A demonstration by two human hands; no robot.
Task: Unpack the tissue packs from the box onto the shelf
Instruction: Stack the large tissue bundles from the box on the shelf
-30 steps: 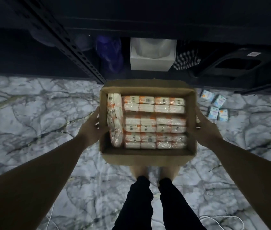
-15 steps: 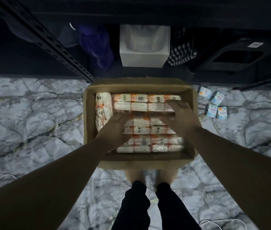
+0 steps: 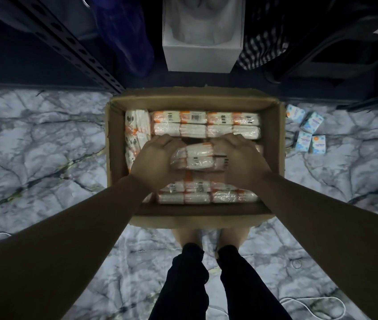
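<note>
pack [image 3: 192, 157] sat lifted at mid-box [image 3: 273, 158], above the other rows | left hand [image 3: 154, 161] and right hand [image 3: 241, 158]: grip curled on its ends | risk: slick wrap could slip, or the neighbouring packs [image 3: 206, 124] could snag and drag up | shelf [image 3: 72, 45] post close ahead; pack might clip it

A dim storage corner, likely in a home: marble-patterned floor [image 3: 33, 158], a dark slotted metal shelf upright [image 3: 72, 46] at upper left, and a low shelf [image 3: 322, 65] across the top crowded with a white box [image 3: 200, 58] and checked cloth [image 3: 259, 51].
</note>
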